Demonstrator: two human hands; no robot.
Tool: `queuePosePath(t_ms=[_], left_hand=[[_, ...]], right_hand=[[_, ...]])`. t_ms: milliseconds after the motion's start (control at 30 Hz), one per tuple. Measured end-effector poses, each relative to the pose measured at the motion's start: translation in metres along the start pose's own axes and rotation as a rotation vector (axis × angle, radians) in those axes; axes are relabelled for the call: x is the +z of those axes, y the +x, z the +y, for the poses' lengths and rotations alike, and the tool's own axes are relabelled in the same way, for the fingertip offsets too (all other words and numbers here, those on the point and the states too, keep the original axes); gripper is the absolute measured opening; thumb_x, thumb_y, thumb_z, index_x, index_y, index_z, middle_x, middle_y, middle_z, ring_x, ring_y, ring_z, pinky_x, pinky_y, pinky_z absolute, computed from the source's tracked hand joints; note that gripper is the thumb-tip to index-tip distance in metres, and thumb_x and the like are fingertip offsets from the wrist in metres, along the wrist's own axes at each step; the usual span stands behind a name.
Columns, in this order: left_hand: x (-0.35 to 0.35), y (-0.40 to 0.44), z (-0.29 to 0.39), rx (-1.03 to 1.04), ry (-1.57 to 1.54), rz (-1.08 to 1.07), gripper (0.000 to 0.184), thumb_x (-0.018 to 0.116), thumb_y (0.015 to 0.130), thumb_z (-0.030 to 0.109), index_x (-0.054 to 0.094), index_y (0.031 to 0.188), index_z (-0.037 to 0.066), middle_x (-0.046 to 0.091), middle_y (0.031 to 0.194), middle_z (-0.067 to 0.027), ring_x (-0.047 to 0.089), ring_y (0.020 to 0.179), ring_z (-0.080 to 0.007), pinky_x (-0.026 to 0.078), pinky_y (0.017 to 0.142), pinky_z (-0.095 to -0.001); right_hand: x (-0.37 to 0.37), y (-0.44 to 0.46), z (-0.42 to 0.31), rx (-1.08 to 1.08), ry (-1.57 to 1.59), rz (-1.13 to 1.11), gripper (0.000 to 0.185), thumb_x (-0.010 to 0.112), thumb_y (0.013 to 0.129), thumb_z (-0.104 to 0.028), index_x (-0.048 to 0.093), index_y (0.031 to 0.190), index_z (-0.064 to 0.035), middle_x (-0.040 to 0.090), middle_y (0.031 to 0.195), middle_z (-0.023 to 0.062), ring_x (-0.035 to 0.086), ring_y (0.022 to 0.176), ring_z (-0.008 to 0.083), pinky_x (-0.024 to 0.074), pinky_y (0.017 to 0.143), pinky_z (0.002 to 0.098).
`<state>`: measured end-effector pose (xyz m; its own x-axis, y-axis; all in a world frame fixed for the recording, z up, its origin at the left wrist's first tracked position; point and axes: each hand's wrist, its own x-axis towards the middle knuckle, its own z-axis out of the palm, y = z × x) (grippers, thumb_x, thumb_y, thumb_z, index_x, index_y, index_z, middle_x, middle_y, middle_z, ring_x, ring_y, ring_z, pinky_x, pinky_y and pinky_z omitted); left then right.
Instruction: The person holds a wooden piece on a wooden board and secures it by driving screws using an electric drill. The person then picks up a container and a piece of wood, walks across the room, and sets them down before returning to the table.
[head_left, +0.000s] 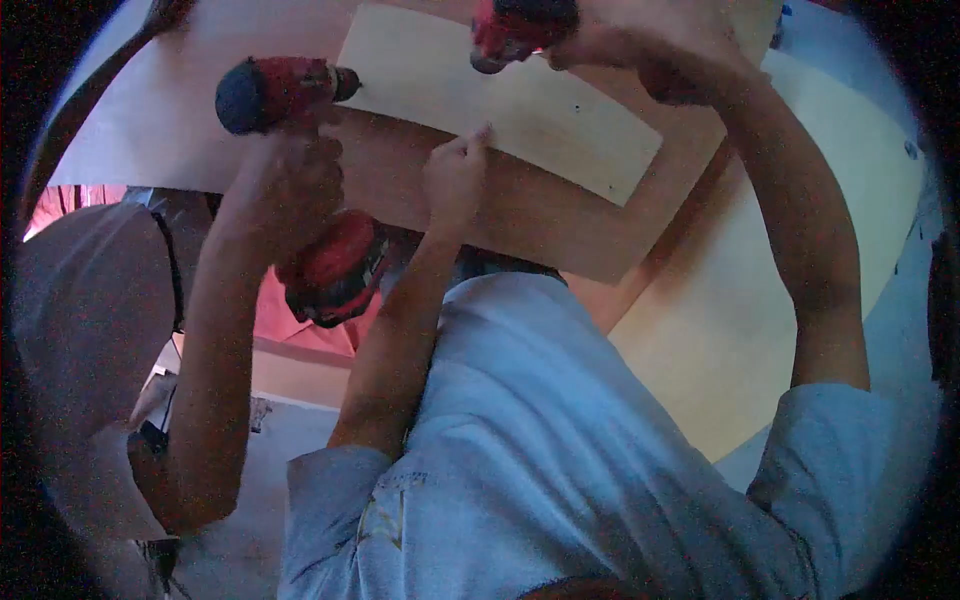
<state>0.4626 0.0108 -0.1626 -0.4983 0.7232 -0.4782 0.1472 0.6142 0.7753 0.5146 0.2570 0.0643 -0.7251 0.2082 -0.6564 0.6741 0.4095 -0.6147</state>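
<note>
The pale board (520,110) lies on a larger brown sheet (580,240), its long axis running from far left to near right. Above it, the right hand (610,35) is wrapped round a drill (520,30), cut off by the top edge. The left hand (457,185) is mostly curled at the board's near edge; whether it pinches anything, I cannot tell. A co-worker's hand (295,170) grips another drill (290,92), chuck pointing right over the board's left end.

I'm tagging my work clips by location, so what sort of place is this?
Likely a woodworking shop, perhaps a building site: your right hand holds a red power drill, a co-worker holds another drill, and a pale panel lies on a larger board.
</note>
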Motion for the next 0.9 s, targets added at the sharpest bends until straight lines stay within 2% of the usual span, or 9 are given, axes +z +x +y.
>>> queuePosePath(t_ms=[33, 67, 133, 300, 433, 500, 600, 800, 900], left_hand=[[-0.010, 0.001, 0.016, -0.094, 0.020, -0.068, 0.046, 0.058, 0.099, 0.044, 0.076, 0.095, 0.003, 0.070, 0.083, -0.0239, 0.069, 0.083, -0.0450, 0.051, 0.077, -0.0500], [-0.016, -0.004, 0.023, -0.188, 0.050, -0.147, 0.046, 0.057, 0.099, 0.045, 0.077, 0.097, 0.003, 0.071, 0.085, -0.0242, 0.068, 0.085, -0.0462, 0.051, 0.078, -0.0515], [-0.012, -0.003, 0.018, -0.175, 0.051, -0.128, 0.047, 0.057, 0.099, 0.045, 0.077, 0.097, 0.003, 0.071, 0.086, -0.0252, 0.069, 0.086, -0.0463, 0.051, 0.079, -0.0520], [0.002, 0.001, 0.006, -0.066, 0.109, -0.049, 0.047, 0.058, 0.099, 0.043, 0.076, 0.095, -0.001, 0.069, 0.082, -0.0275, 0.069, 0.085, -0.0458, 0.052, 0.077, -0.0513], [0.006, -0.003, 0.008, -0.120, 0.090, -0.077, 0.053, 0.059, 0.098, 0.045, 0.072, 0.085, -0.005, 0.066, 0.074, -0.0271, 0.066, 0.072, -0.0407, 0.050, 0.072, -0.0486], [0.008, -0.006, 0.007, -0.141, -0.002, -0.102, 0.054, 0.059, 0.098, 0.045, 0.070, 0.082, -0.005, 0.064, 0.071, -0.0260, 0.064, 0.066, -0.0375, 0.049, 0.070, -0.0480], [-0.003, -0.003, 0.003, -0.108, -0.048, -0.095, 0.054, 0.060, 0.098, 0.044, 0.066, 0.078, -0.007, 0.059, 0.065, -0.0220, 0.056, 0.059, -0.0284, 0.047, 0.066, -0.0464], [0.023, -0.016, 0.005, -0.107, -0.099, -0.072, 0.056, 0.058, 0.099, 0.046, 0.068, 0.080, -0.006, 0.062, 0.068, -0.0249, 0.061, 0.064, -0.0368, 0.047, 0.068, -0.0489], [0.016, -0.004, 0.013, -0.078, 0.173, -0.079, 0.056, 0.058, 0.099, 0.047, 0.070, 0.080, -0.004, 0.064, 0.073, -0.0262, 0.064, 0.070, -0.0421, 0.048, 0.069, -0.0496]], right_hand=[[0.007, -0.006, 0.011, -0.405, 0.192, 0.060, 0.034, 0.071, 0.075, -0.006, 0.067, 0.109, -0.0050, 0.070, 0.101, 0.0088, 0.063, 0.094, 0.0206, 0.0511, 0.085, 0.0348], [0.024, -0.013, 0.033, -0.405, 0.199, 0.059, 0.034, 0.071, 0.075, -0.006, 0.067, 0.109, -0.0050, 0.070, 0.101, 0.0088, 0.063, 0.094, 0.0206, 0.0511, 0.085, 0.0348], [0.055, -0.011, 0.079, -0.048, -0.010, 0.403, 0.044, 0.081, 0.085, -0.018, 0.064, 0.126, -0.0101, 0.071, 0.099, 0.0050, 0.066, 0.091, 0.0198, 0.0540, 0.085, 0.0360], [0.097, -0.034, 0.080, 0.051, -0.037, 0.400, 0.045, 0.077, 0.088, -0.038, 0.066, 0.123, -0.0117, 0.072, 0.102, 0.0153, 0.068, 0.094, 0.0328, 0.0533, 0.088, 0.0425], [0.110, -0.045, 0.098, 0.068, -0.167, 0.522, 0.040, 0.081, 0.080, -0.028, 0.070, 0.114, -0.0106, 0.073, 0.089, 0.0071, 0.069, 0.082, 0.0258, 0.0562, 0.080, 0.0419], [0.107, -0.041, 0.113, 0.331, 0.452, 0.373, 0.038, 0.082, 0.083, -0.036, 0.071, 0.111, -0.0138, 0.066, 0.080, 0.0001, 0.062, 0.070, 0.0133, 0.0502, 0.066, 0.0315], [0.101, -0.043, 0.101, 0.462, 0.667, 0.350, 0.034, 0.084, 0.082, -0.035, 0.071, 0.105, -0.0137, 0.059, 0.075, -0.0033, 0.052, 0.059, 0.0048, 0.0435, 0.054, 0.0268], [0.175, -0.087, 0.136, 0.175, 1.617, 0.474, 0.032, 0.075, 0.091, -0.031, 0.065, 0.111, -0.0086, 0.054, 0.067, -0.0029, 0.051, 0.053, 0.0095, 0.0454, 0.049, 0.0276], [0.180, -0.089, 0.139, 0.245, 1.670, 0.634, 0.030, 0.065, 0.098, -0.024, 0.061, 0.120, -0.0041, 0.048, 0.066, -0.0021, 0.045, 0.050, 0.0086, 0.0427, 0.049, 0.0288]])
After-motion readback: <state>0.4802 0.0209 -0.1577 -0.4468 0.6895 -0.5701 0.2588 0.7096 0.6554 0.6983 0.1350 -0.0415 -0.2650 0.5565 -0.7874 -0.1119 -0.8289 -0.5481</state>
